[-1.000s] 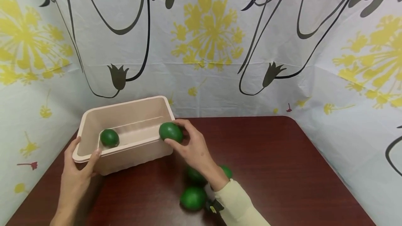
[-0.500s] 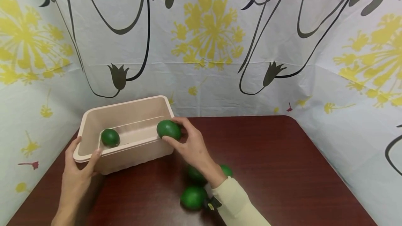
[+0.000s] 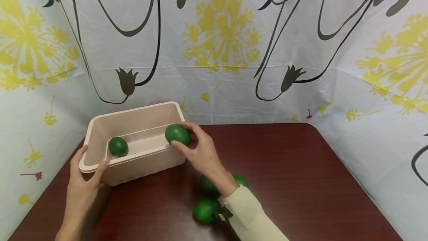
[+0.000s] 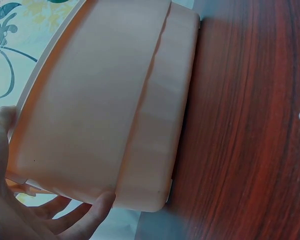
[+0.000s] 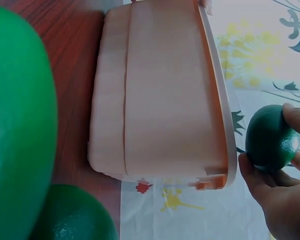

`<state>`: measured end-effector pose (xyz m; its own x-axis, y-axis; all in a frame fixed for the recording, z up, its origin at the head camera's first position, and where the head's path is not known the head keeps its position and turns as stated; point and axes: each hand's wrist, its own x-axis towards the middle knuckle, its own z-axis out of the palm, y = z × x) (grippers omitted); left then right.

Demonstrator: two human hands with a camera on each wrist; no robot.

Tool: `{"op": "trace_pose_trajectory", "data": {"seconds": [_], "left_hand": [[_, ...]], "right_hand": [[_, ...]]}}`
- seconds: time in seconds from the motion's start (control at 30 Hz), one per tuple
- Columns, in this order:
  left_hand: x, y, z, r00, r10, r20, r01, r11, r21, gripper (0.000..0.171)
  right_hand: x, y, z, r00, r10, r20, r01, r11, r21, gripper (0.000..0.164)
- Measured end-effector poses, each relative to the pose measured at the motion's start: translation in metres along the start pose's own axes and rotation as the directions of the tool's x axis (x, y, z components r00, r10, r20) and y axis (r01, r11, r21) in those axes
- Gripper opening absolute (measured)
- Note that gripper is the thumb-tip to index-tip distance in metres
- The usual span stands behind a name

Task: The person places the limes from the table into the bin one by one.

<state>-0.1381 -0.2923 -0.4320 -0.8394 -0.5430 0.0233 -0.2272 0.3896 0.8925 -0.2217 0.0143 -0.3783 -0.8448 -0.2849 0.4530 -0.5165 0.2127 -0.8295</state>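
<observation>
My left hand [image 3: 81,189] grips the near left corner of a beige plastic bin [image 3: 140,168], thumb over the rim. In the left wrist view its fingers [image 4: 97,212] curl against the bin's end. A glossy green egg-shaped fruit [image 3: 177,134] is pinched between the thumb and fingers of my right hand [image 3: 204,155], just above the bin's right end. The right wrist view shows this held fruit [image 5: 271,137] beyond the rim. One more green fruit [image 3: 118,146] lies inside the bin at its left end.
Several green fruits [image 3: 204,210] lie on the dark red wooden table [image 3: 284,177] under my right forearm, which partly hides them. A patterned cloth [image 3: 220,96] hangs behind the table and along both sides.
My right hand has moved slightly left and up with the green fruit, farther over the bin's opening. The left hand and the bin look almost still.
</observation>
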Motion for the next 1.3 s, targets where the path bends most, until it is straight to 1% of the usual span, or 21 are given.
{"op": "trace_pose_trajectory", "data": {"seconds": [0.17,0.53,0.63,0.8,0.93,1.17,1.3], "left_hand": [[0.001,0.0,0.001,1.0,0.001,0.0,-0.001,1.0,-0.002,0.084],[0.002,0.001,0.002,1.0,-0.002,0.001,0.002,1.0,-0.008,0.084],[0.002,0.001,0.003,1.0,-0.011,0.001,0.011,1.0,-0.007,0.083],[0.002,0.001,0.002,1.0,-0.006,0.0,0.006,1.0,-0.007,0.083],[0.001,0.001,0.002,1.0,-0.006,-0.002,0.006,1.0,0.001,0.082],[0.003,-0.001,0.002,1.0,0.016,-0.005,-0.016,1.0,0.013,0.083],[0.003,-0.002,0.001,1.0,0.011,-0.002,-0.011,1.0,0.006,0.083]], "right_hand": [[0.002,0.001,0.001,1.0,0.005,-0.006,-0.005,1.0,0.007,0.054],[0.009,0.002,0.004,1.0,0.003,0.0,-0.003,0.999,-0.046,0.055],[0.01,0.003,0.005,1.0,0.012,-0.002,-0.012,0.999,-0.04,0.055],[0.012,0.003,0.006,1.0,0.02,-0.006,-0.02,0.999,-0.033,0.055],[0.014,0.005,0.008,1.0,0.013,-0.011,-0.014,0.999,-0.043,0.055],[0.017,0.007,0.01,1.0,-0.012,-0.013,0.011,0.998,-0.056,0.055],[0.019,0.008,0.012,1.0,-0.021,-0.015,0.02,0.997,-0.07,0.055]]}}
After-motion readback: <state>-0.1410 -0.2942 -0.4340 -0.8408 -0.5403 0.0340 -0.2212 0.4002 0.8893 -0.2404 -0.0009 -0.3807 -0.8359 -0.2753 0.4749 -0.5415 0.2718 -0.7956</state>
